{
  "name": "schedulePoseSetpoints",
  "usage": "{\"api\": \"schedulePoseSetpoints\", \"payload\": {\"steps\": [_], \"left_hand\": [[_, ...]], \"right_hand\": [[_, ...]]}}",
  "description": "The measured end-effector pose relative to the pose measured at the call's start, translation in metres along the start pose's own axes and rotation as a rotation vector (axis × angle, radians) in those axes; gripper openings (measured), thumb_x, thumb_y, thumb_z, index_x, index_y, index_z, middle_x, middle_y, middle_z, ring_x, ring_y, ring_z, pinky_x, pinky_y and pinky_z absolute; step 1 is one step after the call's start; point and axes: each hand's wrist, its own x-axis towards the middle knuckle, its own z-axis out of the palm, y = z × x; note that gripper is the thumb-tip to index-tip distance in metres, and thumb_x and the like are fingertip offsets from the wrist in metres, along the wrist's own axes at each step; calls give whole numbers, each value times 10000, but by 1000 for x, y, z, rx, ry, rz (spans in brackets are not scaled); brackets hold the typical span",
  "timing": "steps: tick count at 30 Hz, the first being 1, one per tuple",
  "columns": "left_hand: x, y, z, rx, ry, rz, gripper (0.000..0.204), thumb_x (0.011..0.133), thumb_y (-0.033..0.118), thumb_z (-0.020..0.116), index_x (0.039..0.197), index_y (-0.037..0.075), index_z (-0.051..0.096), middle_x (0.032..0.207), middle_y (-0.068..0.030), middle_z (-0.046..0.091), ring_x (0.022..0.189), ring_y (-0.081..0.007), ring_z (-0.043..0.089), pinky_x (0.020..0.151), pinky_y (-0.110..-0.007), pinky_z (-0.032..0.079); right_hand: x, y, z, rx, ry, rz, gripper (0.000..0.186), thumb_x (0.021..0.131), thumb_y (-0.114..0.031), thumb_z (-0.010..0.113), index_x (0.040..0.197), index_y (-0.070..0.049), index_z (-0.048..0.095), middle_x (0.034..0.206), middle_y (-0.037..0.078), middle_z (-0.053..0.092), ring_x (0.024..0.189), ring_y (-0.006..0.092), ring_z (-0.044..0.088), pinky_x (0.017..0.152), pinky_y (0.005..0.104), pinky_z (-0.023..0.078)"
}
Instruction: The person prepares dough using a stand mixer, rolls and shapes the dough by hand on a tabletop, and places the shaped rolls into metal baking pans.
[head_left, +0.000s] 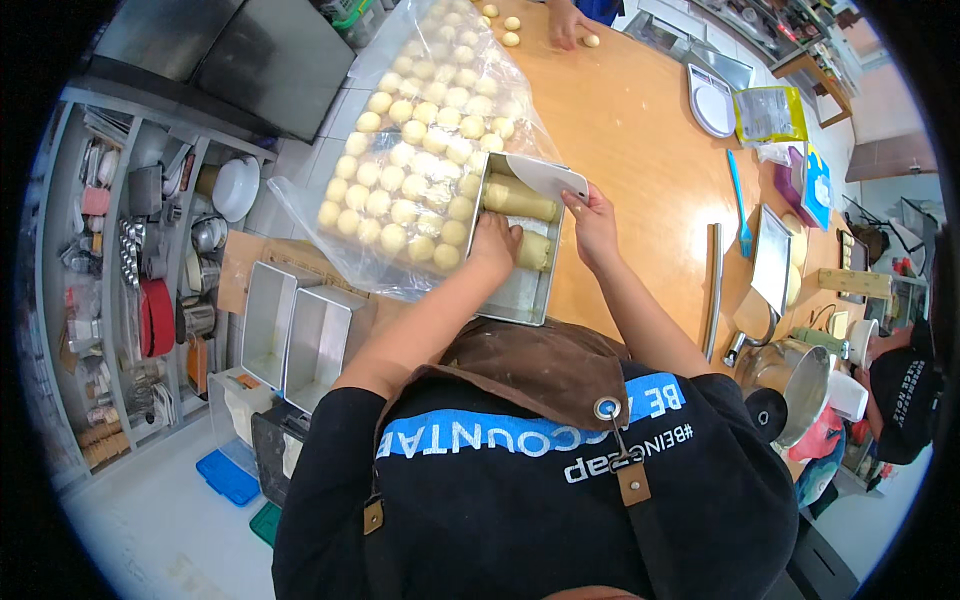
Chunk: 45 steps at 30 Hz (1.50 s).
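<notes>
A rectangular metal tin [533, 298] holds two pale greenish dough logs, one long [523, 200] and one shorter [535, 252]. My left hand [497, 238] reaches into the tin's left side with curled fingers against the shorter log; whatever lies inside its grasp is hidden. My right hand [595, 222] grips a curved, pale flat scraper [545, 174] over the tin's upper right corner. Left of the tin, many round dough balls [415, 160] sit under a clear plastic sheet [300, 220].
Empty tins [315, 345] are at lower left, beside shelving [150, 290]. On the wooden table [640, 150] are a scale [710, 100], blue spatula [742, 205], metal bar [714, 290] and mixing bowl [790, 375]. Another person's hand [568, 28] touches the far table; a second person [900, 390] stands at right.
</notes>
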Motion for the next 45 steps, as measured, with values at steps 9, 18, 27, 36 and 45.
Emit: {"api": "schedulePoseSetpoints", "payload": {"steps": [9, 18, 27, 36, 45], "left_hand": [[14, -6, -7, -52, -136, 1, 332, 851, 221, 522, 1157, 95, 501, 1130, -103, 614, 1042, -204, 590, 880, -349, 394], [4, 5, -4, -148, 28, -33, 315, 876, 215, 511, 1167, 92, 511, 1264, -90, 476, 1142, -241, 520, 906, -358, 422], [5, 9, -11, -408, 112, 82, 573, 684, 312, 742, 1145, 56, 517, 1207, -117, 497, 1100, -274, 534, 917, -381, 435], [4, 18, 7, -398, 254, 150, 589, 723, 329, 701, 1192, 34, 501, 1230, -149, 481, 1163, -303, 477, 988, -398, 386], [11, 16, -12, -627, -82, 160, 690, 749, 152, 644, 1357, 49, 337, 1300, -187, 478, 1259, -308, 411, 1079, -415, 271]], "right_hand": [[2, -1, 0, -55, 10, 0, 235, 878, -10, 565, 1108, 1, 613, 1040, 49, 650, 965, 120, 566, 882, 264, 423], [5, 0, -3, -46, 4, -1, 228, 882, -16, 566, 1103, 1, 614, 1035, 44, 649, 958, 115, 565, 880, 263, 424], [4, 1, -3, -69, 12, -2, 242, 882, -18, 565, 1120, 7, 599, 1046, 53, 646, 969, 126, 569, 885, 268, 424], [2, 7, -1, -37, 15, -38, 242, 879, -17, 567, 1119, 8, 598, 1054, 69, 645, 987, 140, 571, 889, 277, 431], [3, 5, -1, -58, 8, -18, 242, 880, -20, 564, 1118, 7, 597, 1051, 64, 646, 970, 134, 574, 881, 272, 430]]}}
